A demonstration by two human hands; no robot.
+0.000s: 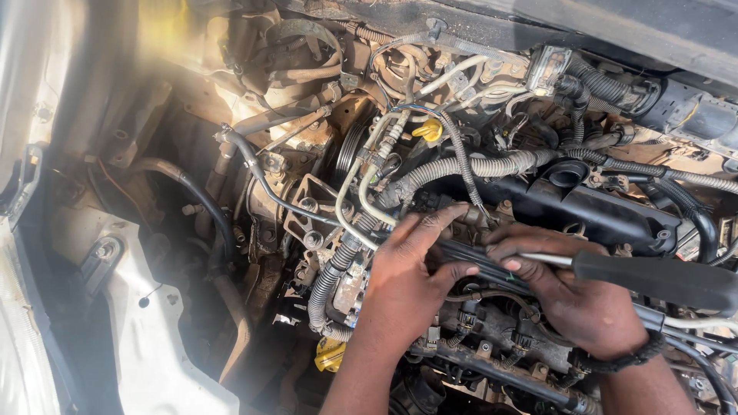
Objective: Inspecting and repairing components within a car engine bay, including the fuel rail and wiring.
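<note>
— Fingers first: what do they close on?

— I read my right hand point(573, 296) as wrapped about the metal shank of a black-handled tool point(653, 278), fingers curled together on it. My left hand point(407, 280) lies flat, fingers straight and nearly together, pressing on a bundle of dark cables point(469, 253); it clamps nothing that I can see.

— Which way does the tool lie?

— Its long axis runs left to right, handle out toward my right, shank passing under the right knuckles toward the left fingertips. The tip is hidden beneath the hands, so where it bears I cannot tell. The right hand is the nearer, being on it.

— And the room about them?

— Tight. Just beyond the fingertips a ribbed grey hose point(469, 167) crosses, with a black engine cover point(584, 207) to its right. A yellow dipstick handle point(428, 130) stands farther back. Leftward a deep gap opens beside the white body panel point(146, 338).
</note>
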